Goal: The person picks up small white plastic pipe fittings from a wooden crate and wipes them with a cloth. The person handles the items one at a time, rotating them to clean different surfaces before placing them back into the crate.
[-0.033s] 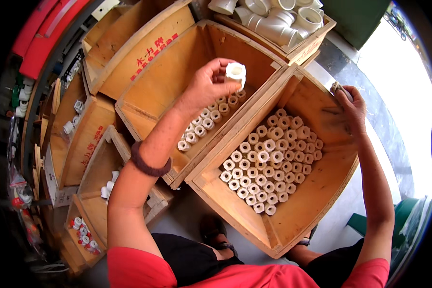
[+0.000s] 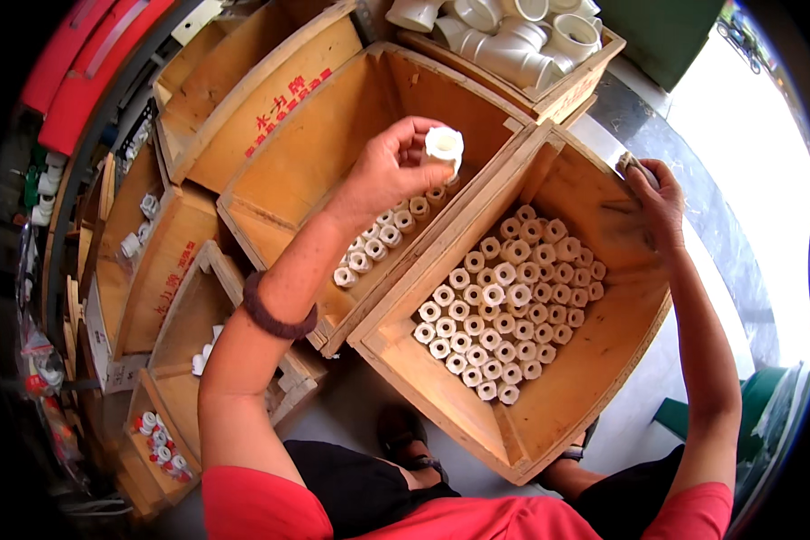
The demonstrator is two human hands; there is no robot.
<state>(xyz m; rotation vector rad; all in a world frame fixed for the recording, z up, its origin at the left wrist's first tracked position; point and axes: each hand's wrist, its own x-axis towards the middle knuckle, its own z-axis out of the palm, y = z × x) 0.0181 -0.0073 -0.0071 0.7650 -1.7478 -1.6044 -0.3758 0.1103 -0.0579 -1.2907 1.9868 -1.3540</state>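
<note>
1) Up over the left-hand wooden bin point(image 2: 315, 148), and there in the left hand point(image 2: 392, 171): a white plastic pipe fitting point(image 2: 445, 146), pinched between thumb and fingers, open end facing up
2) Could squirt out of that pinch, with smooth plastic and a fingertip hold as the likely cause
3) If dropped, liable to clatter onto the upright row fittings point(image 2: 390, 236) below and knock a few askew
4) Across now to the right hand point(image 2: 659, 193), well apart from the left and closed, by the look of it, on the far right rim of the right-hand wooden bin point(image 2: 594, 360); fingers partly hidden, so cannot tell how firmly
5) Too sharp a tug on that rim, and a real danger of tilting the bin and toppling the packed fittings point(image 2: 519, 294) standing inside
6) Trouble possible on the left as well: rows partly covered by hand and left forearm point(image 2: 301, 256), hence easy to nudge unseen
7) And for position: held fitting at the left fingertips, near the adjoining bin walls, well away from the right hand; packed fittings lower down, between both arms
</note>
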